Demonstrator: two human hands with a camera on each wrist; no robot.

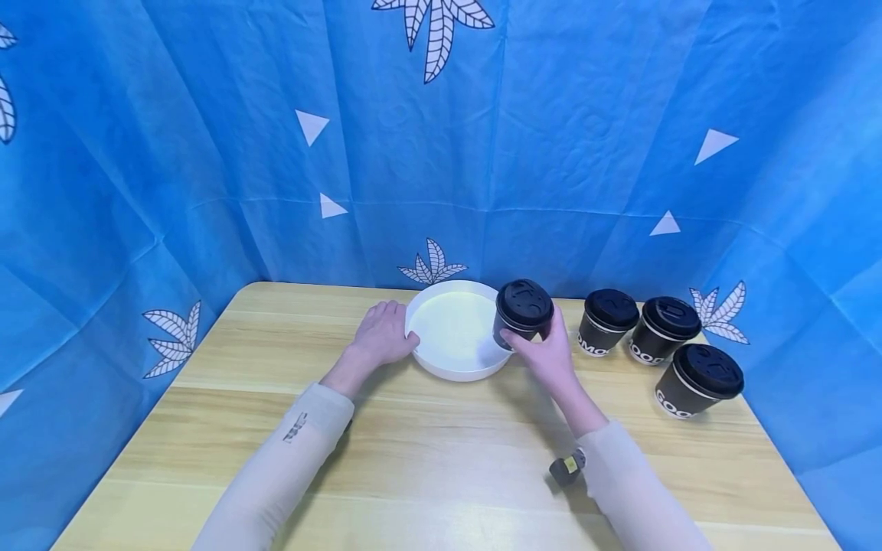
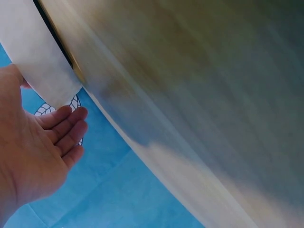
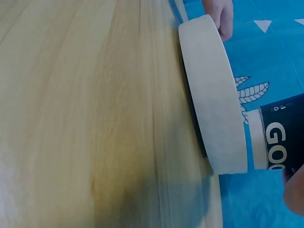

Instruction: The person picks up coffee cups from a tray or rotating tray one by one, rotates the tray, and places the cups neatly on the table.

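A round white tray [image 1: 448, 329] with a low wall lies on the wooden table. At its left side my left hand [image 1: 380, 334] grips the rim, thumb over the edge and fingers [image 2: 71, 133] along the outer wall. My right hand [image 1: 547, 353] holds a dark paper cup [image 1: 525, 308] with a black lid, fingers and thumb round its sides. The cup is upright over the tray's right edge. In the right wrist view, its pale base band and white letters [image 3: 276, 147] show, with a gap between the base and the tray's rim.
To the right of the tray stand three more lidded dark cups: a smaller cup [image 1: 606, 321], one beside it [image 1: 661, 330], and a larger cup [image 1: 697, 381] nearer the front. A blue curtain [image 1: 413, 168] hangs behind the wooden table [image 1: 413, 459] and along its sides.
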